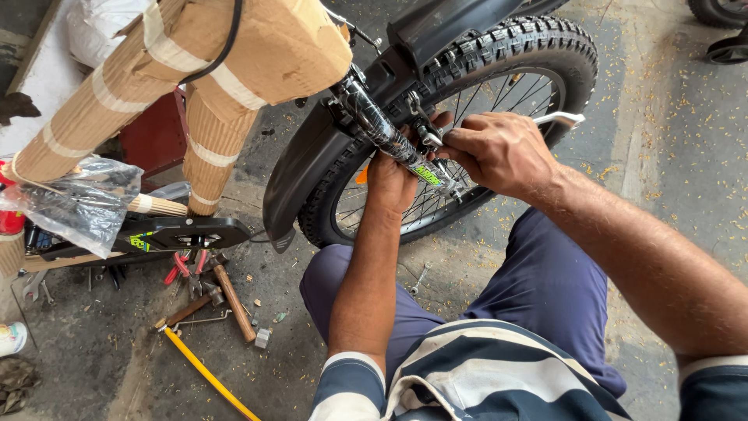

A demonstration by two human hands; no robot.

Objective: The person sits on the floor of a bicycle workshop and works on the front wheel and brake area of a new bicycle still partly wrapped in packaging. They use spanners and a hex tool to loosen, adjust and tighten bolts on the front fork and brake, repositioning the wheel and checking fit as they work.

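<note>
A bicycle front wheel with a knobby black tyre (pixel 530 47) and a black mudguard (pixel 312 148) stands in front of me. My left hand (pixel 392 181) grips the black fork leg (pixel 382 129) from below, near the wheel hub. My right hand (pixel 499 148) is closed on a silver spanner (pixel 562 118) at the axle, its handle sticking out to the right over the spokes. The handlebar and frame above are wrapped in brown corrugated cardboard (pixel 210 54) with white tape.
On the concrete floor to the left lie red-handled pliers (pixel 181 269), a wooden-handled hammer (pixel 234 300), a yellow rod (pixel 210 378) and a small nut. A black pedal (pixel 183 234) and a crumpled plastic bag (pixel 78 203) sit at the left. Another wheel shows at the top right.
</note>
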